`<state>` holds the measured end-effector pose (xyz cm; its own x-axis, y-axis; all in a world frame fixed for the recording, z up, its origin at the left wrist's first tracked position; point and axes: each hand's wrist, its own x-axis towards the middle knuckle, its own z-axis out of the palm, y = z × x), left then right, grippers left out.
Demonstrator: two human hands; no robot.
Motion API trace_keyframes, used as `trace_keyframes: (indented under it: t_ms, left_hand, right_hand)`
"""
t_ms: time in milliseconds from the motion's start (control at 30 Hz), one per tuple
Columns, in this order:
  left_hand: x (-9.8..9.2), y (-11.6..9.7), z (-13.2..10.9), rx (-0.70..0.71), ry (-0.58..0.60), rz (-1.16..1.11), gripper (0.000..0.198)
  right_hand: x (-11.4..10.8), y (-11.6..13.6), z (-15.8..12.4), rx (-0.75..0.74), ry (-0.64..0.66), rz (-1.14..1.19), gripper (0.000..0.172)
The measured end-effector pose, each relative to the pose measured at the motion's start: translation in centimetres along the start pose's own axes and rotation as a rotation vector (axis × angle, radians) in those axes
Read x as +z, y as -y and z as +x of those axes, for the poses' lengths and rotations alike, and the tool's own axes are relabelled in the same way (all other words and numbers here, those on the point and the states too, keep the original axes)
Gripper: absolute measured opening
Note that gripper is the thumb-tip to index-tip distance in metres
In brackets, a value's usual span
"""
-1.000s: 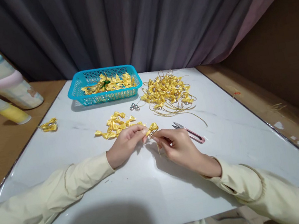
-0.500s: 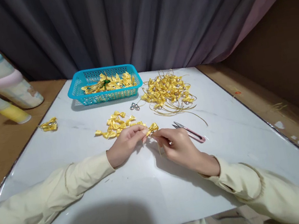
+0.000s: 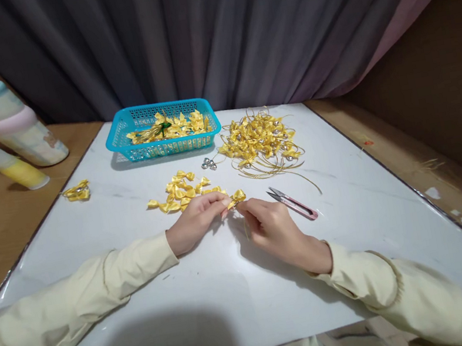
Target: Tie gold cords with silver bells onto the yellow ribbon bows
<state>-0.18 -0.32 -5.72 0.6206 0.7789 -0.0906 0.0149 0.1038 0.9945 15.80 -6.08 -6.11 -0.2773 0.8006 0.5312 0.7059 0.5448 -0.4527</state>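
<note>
My left hand [image 3: 195, 222] and my right hand [image 3: 274, 228] meet at the middle of the white table [image 3: 217, 295]. Both pinch one small yellow ribbon bow [image 3: 236, 198] between their fingertips. A thin gold cord hangs down from the bow beside my right thumb. Just behind my left hand lies a loose heap of yellow bows [image 3: 180, 191]. Pink thread snips [image 3: 294, 204] lie on the table right of my right hand.
A blue plastic basket [image 3: 124, 138] at the back holds more yellow bows. A tangle of bows on gold cord [image 3: 258, 139] lies to its right, small silver bells [image 3: 209, 164] in between. A lone bow [image 3: 77, 192] sits far left. A tumbler [image 3: 2, 118] and a tube [image 3: 6, 165] lean at left.
Both hands stay pinched on the bow; my right hand has shifted slightly left and away from me. The rest is unchanged.
</note>
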Motion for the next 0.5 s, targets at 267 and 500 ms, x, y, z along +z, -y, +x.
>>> trace_keyframes:
  t_ms: [267, 500]
  left_hand:
    - [-0.07, 0.05, 0.13, 0.033, 0.027, 0.052, 0.025]
    - [0.22, 0.03, 0.10, 0.035, 0.007, 0.056, 0.026]
  right_hand:
    - [0.45, -0.19, -0.28, -0.023, 0.012, -0.077, 0.020]
    - [0.81, -0.20, -0.41, 0.006, -0.020, -0.063, 0.022]
